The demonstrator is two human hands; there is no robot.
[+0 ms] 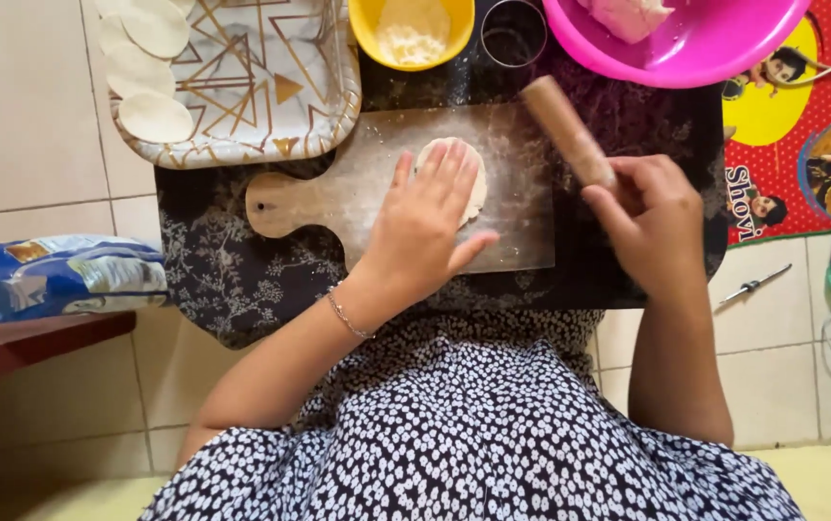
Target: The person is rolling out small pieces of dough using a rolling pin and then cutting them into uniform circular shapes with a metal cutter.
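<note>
On the pale wooden paddle-shaped board, a small round flat disc of white dough is pressed under the flat, open left hand, while a wooden rolling pin, angled up-left, is gripped just beside it by the closed right hand.

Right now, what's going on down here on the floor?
A person presses the left hand flat on a small round disc of pale dough lying on a floured wooden board with a handle. The right hand holds a wooden rolling pin, tilted. More flattened discs sit on a patterned tray.
</note>
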